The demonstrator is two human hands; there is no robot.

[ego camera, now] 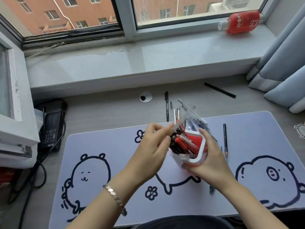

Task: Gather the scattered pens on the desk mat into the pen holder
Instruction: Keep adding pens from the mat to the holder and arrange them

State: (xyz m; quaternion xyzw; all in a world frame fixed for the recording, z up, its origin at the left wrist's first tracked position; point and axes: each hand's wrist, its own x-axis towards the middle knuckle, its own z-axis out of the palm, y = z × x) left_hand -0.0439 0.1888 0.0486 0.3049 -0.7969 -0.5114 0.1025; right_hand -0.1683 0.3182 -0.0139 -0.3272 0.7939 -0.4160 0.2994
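My right hand (208, 164) grips the white pen holder (200, 150), which is tilted towards me above the lilac desk mat (115, 156). Several red, black and pink pens fill it. My left hand (153, 146) pinches a blurred clear pen (183, 116) whose lower end is at the holder's mouth. Behind the holder lie several loose pens (196, 121) across the mat's far edge. A dark pencil (225, 139) rests on the mat to the right. A black marker (167, 105) and a long black pen (220, 90) lie on the desk beyond the mat.
A black power adapter with cables (51, 124) sits at the left of the desk. A cable hole (145, 97) is in the desk by the window sill (132, 63). A red bottle (239, 22) lies on the sill. Curtains (283, 63) hang at the right.
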